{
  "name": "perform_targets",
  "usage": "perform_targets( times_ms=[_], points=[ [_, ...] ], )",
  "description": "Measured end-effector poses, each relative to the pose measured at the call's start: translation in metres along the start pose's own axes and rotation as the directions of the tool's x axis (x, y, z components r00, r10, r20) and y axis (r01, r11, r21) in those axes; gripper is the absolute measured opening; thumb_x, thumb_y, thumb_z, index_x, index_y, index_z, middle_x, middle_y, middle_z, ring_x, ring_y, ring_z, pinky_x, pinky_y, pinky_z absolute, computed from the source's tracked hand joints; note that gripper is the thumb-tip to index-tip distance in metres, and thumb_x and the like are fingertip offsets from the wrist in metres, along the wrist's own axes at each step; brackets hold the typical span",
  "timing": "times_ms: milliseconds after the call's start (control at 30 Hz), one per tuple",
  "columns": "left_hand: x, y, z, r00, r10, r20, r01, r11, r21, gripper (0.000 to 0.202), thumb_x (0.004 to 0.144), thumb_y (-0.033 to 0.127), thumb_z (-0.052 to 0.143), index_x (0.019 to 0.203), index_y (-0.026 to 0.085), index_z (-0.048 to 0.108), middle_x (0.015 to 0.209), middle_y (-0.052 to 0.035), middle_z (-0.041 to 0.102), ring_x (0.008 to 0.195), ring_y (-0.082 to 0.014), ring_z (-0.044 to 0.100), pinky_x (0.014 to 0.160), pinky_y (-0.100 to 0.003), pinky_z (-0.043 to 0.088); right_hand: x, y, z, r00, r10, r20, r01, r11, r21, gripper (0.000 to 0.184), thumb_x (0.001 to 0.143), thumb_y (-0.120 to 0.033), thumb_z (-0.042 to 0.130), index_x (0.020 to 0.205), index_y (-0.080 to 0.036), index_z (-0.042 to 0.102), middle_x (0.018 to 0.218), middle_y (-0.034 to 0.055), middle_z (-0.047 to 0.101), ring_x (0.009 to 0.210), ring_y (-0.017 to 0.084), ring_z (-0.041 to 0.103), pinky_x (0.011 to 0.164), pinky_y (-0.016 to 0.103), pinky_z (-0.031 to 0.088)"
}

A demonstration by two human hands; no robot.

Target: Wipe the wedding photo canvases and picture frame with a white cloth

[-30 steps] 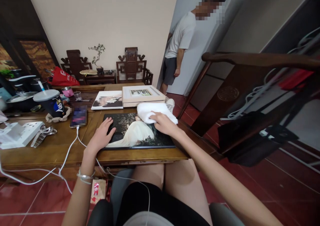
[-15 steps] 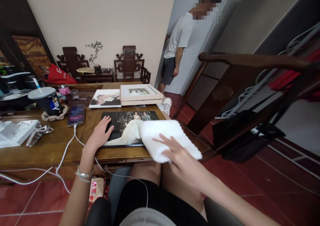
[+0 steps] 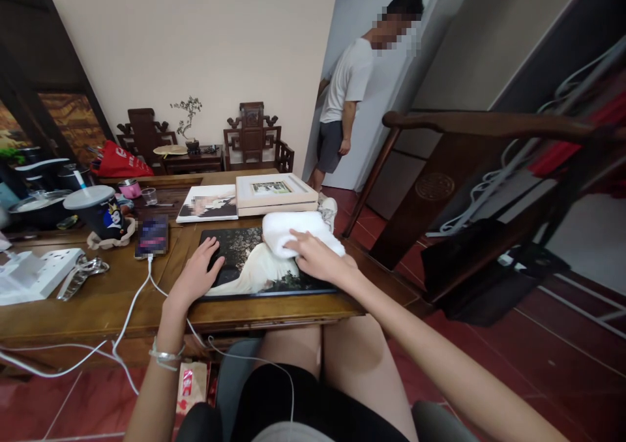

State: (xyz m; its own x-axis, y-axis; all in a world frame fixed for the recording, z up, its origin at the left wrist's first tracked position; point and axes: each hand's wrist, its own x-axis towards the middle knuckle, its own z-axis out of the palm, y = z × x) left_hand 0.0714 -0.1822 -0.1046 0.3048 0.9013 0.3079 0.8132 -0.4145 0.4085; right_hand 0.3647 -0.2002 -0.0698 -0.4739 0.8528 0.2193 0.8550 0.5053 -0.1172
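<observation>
A large dark wedding photo panel [image 3: 249, 266] lies flat at the front edge of the wooden table. My left hand [image 3: 198, 269] rests on its left edge with the fingers spread. A folded white towel [image 3: 298, 227] covers the panel's upper right part, hiding the people in the picture. On top of the towel lies my right hand [image 3: 317, 256], gripping it and pressing it against the panel; part of its grip is out of sight.
Behind the panel lie a white photo print [image 3: 208, 204] and light framed pictures [image 3: 276, 194]. To the left are a phone [image 3: 151, 236] on a white cable, a lidded cup [image 3: 100, 214] and a power strip [image 3: 44, 272]. A person [image 3: 345, 83] stands near a wooden chair [image 3: 435, 168].
My right hand has moved the towel up and left, from the panel's lower right onto its upper right part. My left hand stays on the left edge. The view has shifted slightly.
</observation>
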Motion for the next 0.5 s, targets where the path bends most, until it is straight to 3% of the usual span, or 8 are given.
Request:
perform_targets(
  times_ms=[100,200,333,500],
  points=[
    [-0.001,0.001,-0.001,1.0,-0.01,0.0,0.01,1.0,-0.012,0.055,0.093,0.044,0.036,0.134,0.011,0.05,0.148,-0.0143,0.043,0.142,-0.0231,0.032,0.117,-0.043,0.024,0.029,0.006,0.0,0.998,0.062,0.008,-0.061,0.998,-0.025,0.049,0.07,0.004,0.041,0.109,-0.011,0.066,0.115,0.0175,0.066,0.122,0.03,0.052,0.101,0.047,0.04],
    [-0.001,0.0,-0.001,1.0,-0.02,-0.002,0.02,1.0,-0.02,0.056,0.093,0.044,0.036,0.134,0.008,0.049,0.148,-0.016,0.041,0.142,-0.0234,0.032,0.117,-0.042,0.025,0.025,-0.001,0.004,0.996,0.083,-0.015,-0.083,0.996,-0.029,0.049,0.07,0.004,0.041,0.109,-0.011,0.065,0.119,0.0185,0.063,0.125,0.031,0.048,0.103,0.05,0.037],
    [0.0,-0.001,0.001,1.0,-0.018,-0.002,0.018,1.0,-0.018,0.057,0.093,0.044,0.036,0.134,0.008,0.049,0.148,-0.0158,0.041,0.142,-0.0232,0.031,0.117,-0.042,0.026,-0.026,-0.027,0.008,0.999,0.019,-0.045,-0.019,1.0,0.01,0.05,0.068,0.005,0.042,0.108,-0.013,0.065,0.14,0.0156,0.051,0.136,0.036,0.035,0.108,0.06,0.028],
    [0.001,-0.001,0.001,1.0,-0.01,-0.014,0.01,1.0,-0.008,0.054,0.093,0.043,0.036,0.132,0.009,0.05,0.148,-0.0156,0.043,0.141,-0.0231,0.032,0.117,-0.042,0.025,-0.101,-0.06,0.007,0.992,-0.1,-0.072,0.106,0.991,0.081,0.046,0.062,0.005,0.044,0.093,-0.019,0.067,0.145,0.0081,0.047,0.141,0.035,0.026,0.111,0.064,0.025]
  ],
)
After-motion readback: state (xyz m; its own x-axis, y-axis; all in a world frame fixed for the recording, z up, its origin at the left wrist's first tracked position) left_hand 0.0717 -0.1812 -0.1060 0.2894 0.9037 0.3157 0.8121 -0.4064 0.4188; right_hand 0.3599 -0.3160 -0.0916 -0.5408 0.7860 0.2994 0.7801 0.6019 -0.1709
